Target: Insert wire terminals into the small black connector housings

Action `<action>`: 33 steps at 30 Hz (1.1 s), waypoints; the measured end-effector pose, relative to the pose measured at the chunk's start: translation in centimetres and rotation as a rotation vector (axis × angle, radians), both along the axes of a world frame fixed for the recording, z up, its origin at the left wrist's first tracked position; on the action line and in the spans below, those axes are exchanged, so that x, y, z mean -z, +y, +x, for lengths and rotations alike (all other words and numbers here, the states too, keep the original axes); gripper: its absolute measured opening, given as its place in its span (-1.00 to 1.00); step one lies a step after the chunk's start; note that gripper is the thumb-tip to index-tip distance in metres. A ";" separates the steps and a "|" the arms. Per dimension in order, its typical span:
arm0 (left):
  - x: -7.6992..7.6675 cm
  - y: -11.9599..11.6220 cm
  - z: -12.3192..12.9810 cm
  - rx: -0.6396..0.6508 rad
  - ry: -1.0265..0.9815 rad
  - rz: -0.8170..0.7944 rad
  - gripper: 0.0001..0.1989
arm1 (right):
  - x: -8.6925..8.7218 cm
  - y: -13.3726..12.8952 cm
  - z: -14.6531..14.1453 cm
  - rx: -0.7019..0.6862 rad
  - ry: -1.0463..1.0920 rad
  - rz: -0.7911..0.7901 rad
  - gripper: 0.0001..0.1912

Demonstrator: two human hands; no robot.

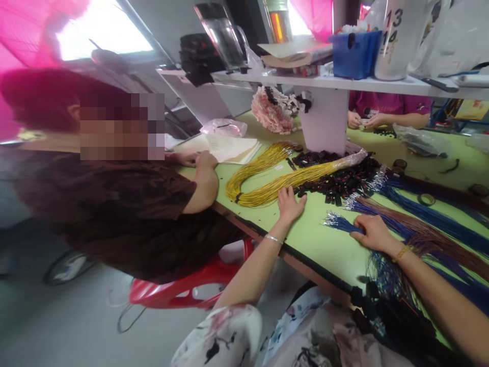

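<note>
My left hand rests at the lower edge of a long yellow wire bundle, its fingers apart and touching the wires. Small black connectors lie heaped just beyond it. My right hand is closed around a bundle of blue wires, whose silver tips point left over the green tabletop. Brown wires and more blue wires stretch to the right behind that hand. Thin multicoloured wires hang below it.
At the left a person sits on a red stool, arms on the table by some papers. Across the table are another person's hands. A white shelf above holds a blue bin and jugs.
</note>
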State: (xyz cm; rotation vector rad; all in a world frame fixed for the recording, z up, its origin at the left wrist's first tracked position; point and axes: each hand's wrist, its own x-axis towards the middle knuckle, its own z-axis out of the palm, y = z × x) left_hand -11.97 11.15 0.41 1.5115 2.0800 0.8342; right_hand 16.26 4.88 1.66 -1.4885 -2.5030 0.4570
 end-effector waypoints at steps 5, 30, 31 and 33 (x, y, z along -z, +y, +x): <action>2.0 -1.5 1.7 0.287 -0.034 0.060 -0.27 | -0.2 -0.2 0.2 -0.020 -0.004 -0.005 -0.75; -0.7 -3.4 3.2 0.253 -0.870 -0.004 -0.73 | -2.4 -0.4 -1.4 0.057 0.488 -0.139 -0.86; -1.0 -3.8 3.4 0.251 -1.000 -0.044 -0.70 | -2.7 -0.3 -1.9 0.053 0.547 -0.159 -0.86; -1.6 -4.8 4.1 0.269 -1.189 -0.112 -0.65 | -3.2 -0.1 -3.0 0.052 0.636 -0.205 -0.85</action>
